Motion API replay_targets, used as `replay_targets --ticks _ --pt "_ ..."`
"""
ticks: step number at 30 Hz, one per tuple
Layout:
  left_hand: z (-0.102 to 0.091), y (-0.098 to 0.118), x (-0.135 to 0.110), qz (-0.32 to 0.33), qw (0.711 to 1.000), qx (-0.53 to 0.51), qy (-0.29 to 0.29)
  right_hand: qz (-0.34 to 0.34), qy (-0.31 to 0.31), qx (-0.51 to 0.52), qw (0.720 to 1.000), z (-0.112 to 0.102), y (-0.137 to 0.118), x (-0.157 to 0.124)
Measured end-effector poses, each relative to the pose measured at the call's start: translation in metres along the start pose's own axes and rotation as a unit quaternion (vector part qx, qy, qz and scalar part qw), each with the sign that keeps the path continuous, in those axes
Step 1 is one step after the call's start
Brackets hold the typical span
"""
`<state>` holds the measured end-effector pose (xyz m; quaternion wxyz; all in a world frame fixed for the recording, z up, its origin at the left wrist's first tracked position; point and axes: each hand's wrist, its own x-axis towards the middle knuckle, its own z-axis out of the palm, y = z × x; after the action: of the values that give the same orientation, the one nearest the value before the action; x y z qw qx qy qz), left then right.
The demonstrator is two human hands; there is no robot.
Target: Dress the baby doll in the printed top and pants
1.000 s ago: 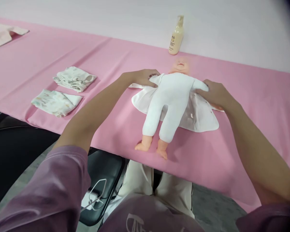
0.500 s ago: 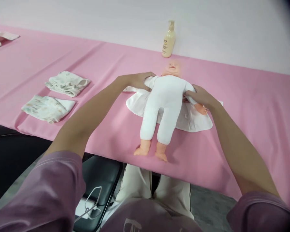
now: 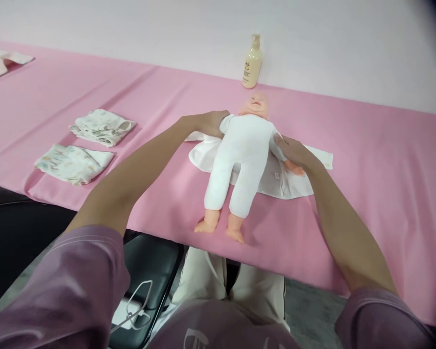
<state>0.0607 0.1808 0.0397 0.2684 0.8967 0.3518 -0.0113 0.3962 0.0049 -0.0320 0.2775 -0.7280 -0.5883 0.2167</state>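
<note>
A baby doll (image 3: 242, 145) with a white cloth body lies on its back, head toward the wall and feet toward me. Beneath it a white baby shirt (image 3: 294, 188) is spread, its sleeves showing at both sides. My left hand (image 3: 215, 123) is closed around the doll's upper arm on the left, fingers partly hidden. On the other side, my right hand (image 3: 289, 149) grips the doll's other arm near the shoulder, thumb on top. The doll's bare hand (image 3: 294, 167) sticks out below my right wrist.
A pale yellow pump bottle (image 3: 252, 63) stands by the wall behind the doll's head. Two folded printed cloths (image 3: 101, 127) (image 3: 73, 164) lie to the left on the pink tablecloth (image 3: 160, 194). A pale cloth (image 3: 3, 62) lies far left. A black chair (image 3: 150, 261) holds a white device with a cable.
The doll's body and legs have shifted slightly left. My right hand has moved left with the doll's arm, uncovering more of the shirt's right sleeve.
</note>
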Motion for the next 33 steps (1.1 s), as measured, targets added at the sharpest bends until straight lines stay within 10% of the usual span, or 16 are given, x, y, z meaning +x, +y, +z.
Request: replay_targets --ticks 6,14,21,27,33 --pt "-0.013 -0.013 -0.011 -0.016 1.000 0.012 -0.005 0.018 -0.016 -0.086 0.996 0.012 -0.024 -0.003" --pt "-0.004 -0.086 -0.040 -0.043 0.998 -0.009 0.045 0.123 -0.008 0.028 0.992 0.009 -0.028 -0.008" --pt "-0.001 -0.125 -0.056 -0.036 0.994 0.021 0.101 0.077 -0.054 0.010 0.996 -0.007 -0.014 -0.006" --pt "0.013 -0.114 -0.067 -0.036 0.982 0.057 0.177 0.047 -0.034 -0.003 0.998 -0.008 -0.014 -0.009" --pt "0.075 -0.075 -0.102 0.088 0.957 0.064 0.268 0.035 -0.033 -0.007 0.999 -0.008 -0.017 -0.011"
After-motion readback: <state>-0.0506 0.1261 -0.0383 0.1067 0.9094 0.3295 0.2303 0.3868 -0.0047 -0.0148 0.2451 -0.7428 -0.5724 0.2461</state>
